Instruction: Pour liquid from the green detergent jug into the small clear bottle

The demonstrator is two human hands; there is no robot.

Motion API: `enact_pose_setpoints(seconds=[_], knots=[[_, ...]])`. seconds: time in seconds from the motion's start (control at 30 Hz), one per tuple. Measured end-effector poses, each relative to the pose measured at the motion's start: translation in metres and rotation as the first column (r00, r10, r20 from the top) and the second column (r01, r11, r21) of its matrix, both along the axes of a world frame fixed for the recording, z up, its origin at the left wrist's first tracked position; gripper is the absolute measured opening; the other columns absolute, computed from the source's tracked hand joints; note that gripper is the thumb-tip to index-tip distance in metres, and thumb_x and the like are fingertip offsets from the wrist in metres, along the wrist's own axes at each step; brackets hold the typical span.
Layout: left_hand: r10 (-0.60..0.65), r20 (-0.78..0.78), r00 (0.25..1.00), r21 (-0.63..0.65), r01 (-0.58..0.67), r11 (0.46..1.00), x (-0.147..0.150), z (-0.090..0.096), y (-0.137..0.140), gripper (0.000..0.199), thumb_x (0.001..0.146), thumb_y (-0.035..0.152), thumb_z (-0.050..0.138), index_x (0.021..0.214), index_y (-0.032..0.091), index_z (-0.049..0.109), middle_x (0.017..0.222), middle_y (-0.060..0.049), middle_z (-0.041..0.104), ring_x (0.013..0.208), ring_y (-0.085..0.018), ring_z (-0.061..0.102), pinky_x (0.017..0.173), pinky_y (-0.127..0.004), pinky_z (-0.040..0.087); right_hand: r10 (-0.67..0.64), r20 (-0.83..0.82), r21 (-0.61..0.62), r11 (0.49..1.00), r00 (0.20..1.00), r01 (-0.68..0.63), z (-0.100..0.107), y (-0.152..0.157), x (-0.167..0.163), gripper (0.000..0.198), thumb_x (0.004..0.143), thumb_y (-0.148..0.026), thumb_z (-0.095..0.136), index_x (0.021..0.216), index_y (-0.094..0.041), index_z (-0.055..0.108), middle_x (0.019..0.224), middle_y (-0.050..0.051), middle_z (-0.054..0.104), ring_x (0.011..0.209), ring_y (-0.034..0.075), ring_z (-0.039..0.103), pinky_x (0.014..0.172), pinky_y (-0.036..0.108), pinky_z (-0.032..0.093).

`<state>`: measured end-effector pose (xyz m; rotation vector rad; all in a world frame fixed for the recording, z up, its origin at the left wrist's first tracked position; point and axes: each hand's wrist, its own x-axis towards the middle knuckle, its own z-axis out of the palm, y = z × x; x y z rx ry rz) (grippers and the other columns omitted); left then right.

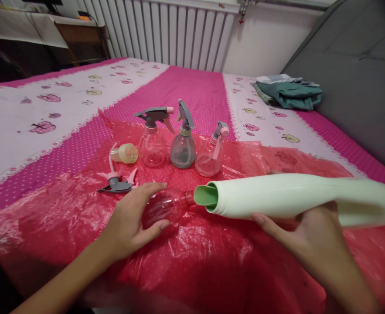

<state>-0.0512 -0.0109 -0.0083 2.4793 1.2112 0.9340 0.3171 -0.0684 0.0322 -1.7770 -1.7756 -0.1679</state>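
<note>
My left hand is wrapped around a clear spray bottle without its top, which lies on its side with its neck to the right. In my right hand is a large pale green detergent bottle, held nearly level. Its green pouring spout faces left, right at the small bottle's neck; whether they touch I cannot tell. A grey and pink spray head with its tube rests left of my left hand. Beside it lies a pale yellow translucent cap.
Behind my hands stand a pink-collared spray bottle, a grey spray bottle and a third spray bottle. Red plastic sheeting covers the near part of the bed. Folded cloth lies at the back right by the grey headboard.
</note>
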Motion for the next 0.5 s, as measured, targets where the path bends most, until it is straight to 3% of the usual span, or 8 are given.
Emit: enact_pose_setpoints(seconds=[0.5], knots=[[-0.005,0.004,1.000,-0.004,0.005,1.000,0.0001,-0.0022,0.0003,0.053,0.100,0.050,0.062,0.148,0.030,0.051,0.141,-0.011,0.072,0.126,-0.036,0.071,0.106,-0.053,0.057,0.001,0.006,0.010,1.000,1.000,-0.001,-0.0017,-0.0010,0.0012,0.086,0.088,-0.090,0.052,0.126,-0.016,0.073,0.117,0.017,0.072,0.119,0.040,0.066,0.114,0.064,0.044]])
